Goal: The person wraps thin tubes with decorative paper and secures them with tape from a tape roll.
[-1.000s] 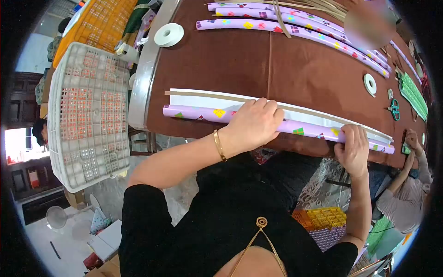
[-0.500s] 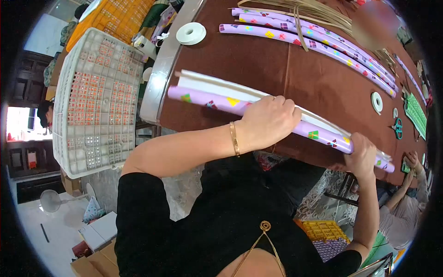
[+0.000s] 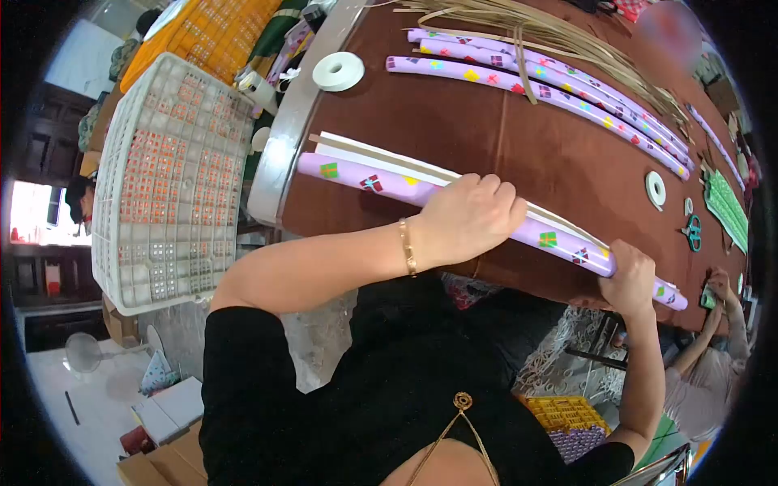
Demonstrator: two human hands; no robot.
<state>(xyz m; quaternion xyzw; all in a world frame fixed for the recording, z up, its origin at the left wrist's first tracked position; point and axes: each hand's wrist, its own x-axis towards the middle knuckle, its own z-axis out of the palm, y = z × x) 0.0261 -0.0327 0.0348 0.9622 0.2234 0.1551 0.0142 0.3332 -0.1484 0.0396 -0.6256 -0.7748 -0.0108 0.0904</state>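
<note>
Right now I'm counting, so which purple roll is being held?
The front purple roll, gripped by left hand and right hand; other purple rolls lie beyond.

A counter [image 3: 438, 121] under brown cloth has a shiny pale edge at its left end. Beside it stands a white plastic crate [image 3: 104, 223], with an orange crate [image 3: 154, 50] beyond. At the far left, dark panelled woodwork [image 3: 47, 138] flanks a bright opening [image 3: 28, 215], its light glaring white. The floor [image 3: 324, 344] beneath the counter looks grey and glossy. Cardboard [image 3: 166, 468] sits at lower left; a yellow crate [image 3: 559, 411] is at lower right.
</note>
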